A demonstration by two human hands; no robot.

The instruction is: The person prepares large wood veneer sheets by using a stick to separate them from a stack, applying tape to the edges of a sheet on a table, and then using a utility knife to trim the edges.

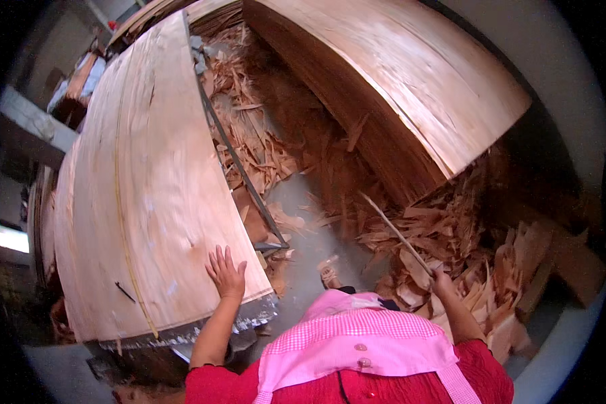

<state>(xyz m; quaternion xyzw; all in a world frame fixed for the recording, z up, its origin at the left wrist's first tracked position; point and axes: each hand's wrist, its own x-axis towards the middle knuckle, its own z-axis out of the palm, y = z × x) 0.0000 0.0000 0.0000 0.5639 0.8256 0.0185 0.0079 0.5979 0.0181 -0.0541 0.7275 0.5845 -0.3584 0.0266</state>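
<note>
My left hand [227, 275] lies palm down with spread fingers on the near right corner of a wide stack of pale wood veneer [148, 175]. A thin yellow strip [132, 269], possibly a tape, runs lengthwise along this stack, and a small dark, narrow tool [124, 291] lies beside it near the front. My right hand [443, 286] grips a long, thin pale stick [396, 231], which points forward and left over the wood scraps. I wear a pink checked apron over red clothing.
A second tall veneer stack [407, 74] stands at the back right, dark along its side. Torn veneer scraps [239, 114] lie between the stacks and heap at the right. A dark metal bar [239, 168] edges the left stack. Grey floor [296, 209] shows in the middle.
</note>
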